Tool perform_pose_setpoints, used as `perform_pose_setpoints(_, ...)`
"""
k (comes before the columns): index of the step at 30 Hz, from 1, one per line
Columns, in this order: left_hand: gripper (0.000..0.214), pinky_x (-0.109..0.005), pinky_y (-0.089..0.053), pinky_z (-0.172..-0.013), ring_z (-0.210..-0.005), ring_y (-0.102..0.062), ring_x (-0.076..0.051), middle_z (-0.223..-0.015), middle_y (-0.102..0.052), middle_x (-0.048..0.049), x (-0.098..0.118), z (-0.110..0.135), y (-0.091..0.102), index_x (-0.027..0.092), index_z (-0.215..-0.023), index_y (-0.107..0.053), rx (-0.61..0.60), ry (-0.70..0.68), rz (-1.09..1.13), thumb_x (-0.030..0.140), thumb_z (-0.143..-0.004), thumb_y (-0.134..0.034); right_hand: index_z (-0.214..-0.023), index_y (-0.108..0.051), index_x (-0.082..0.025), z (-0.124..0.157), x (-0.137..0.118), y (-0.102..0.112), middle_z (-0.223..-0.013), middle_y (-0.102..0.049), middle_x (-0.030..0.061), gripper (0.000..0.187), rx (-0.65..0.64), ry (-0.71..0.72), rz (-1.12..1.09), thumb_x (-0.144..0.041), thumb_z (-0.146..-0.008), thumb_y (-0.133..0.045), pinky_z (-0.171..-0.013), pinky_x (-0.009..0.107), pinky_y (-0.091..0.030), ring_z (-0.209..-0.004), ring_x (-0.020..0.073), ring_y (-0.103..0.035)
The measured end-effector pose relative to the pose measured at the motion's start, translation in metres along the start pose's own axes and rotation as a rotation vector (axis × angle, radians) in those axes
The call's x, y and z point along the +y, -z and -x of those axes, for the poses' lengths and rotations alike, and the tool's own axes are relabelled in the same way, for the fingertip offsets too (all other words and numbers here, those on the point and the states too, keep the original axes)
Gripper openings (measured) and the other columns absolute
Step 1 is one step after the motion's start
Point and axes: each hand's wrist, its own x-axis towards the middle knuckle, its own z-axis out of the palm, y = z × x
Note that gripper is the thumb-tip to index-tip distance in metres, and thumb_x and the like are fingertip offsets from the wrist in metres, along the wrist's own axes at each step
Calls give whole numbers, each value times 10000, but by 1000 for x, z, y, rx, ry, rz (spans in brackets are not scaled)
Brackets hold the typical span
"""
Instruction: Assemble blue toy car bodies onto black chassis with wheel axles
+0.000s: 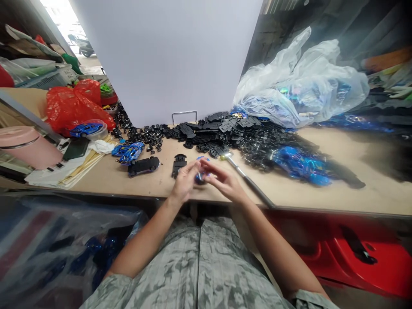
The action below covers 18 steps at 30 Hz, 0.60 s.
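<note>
My left hand (185,182) is closed in a pinch at the front middle of the table, on a blue toy car body (199,176) that shows only in part between my hands. Bent inward from the other side, my right hand (227,182) has its fingers close around the same spot. Its fingertips meet the left hand's near the car body, and whatever small part they pinch is hidden. Just left of my hands lies a black car chassis (179,165). Farther left, an upturned toy car (143,166) rests beside several blue toy cars (128,151).
Black chassis plates (222,128) and wheel axles (151,136) are heaped behind my hands, below a white panel (174,56). A grey-handled hammer (247,178) lies to the right, near blue car bodies (301,165). A pink container (30,148) stands at left.
</note>
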Motion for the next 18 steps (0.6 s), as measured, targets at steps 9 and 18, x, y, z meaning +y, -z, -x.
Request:
perform_pose_setpoints(9,457,-432,-458,-1136,-1288,-587,-302,-1297,-638,-164,15,-4,24,159,-1214,-713,165,-280,-534,529,-964,-617,-1141,-792,-251,12,-1,-7,-1067,-759,92,314,333,16,147,-464,-923,-716,-792,402,-658,-852,218,-726)
perform_pose_setpoints(18,497,-534,-418,-1101,-1257,-576,-443,-1197,-651,-223,30,-52,75,141,-1010,-646,98,133,-1348,396,-651,-875,-1253,-709,-216,44,53,21,-1038,-714,144,319,244,227,837,-304,-1029,-499,-894,484,-591,-940,270,-661)
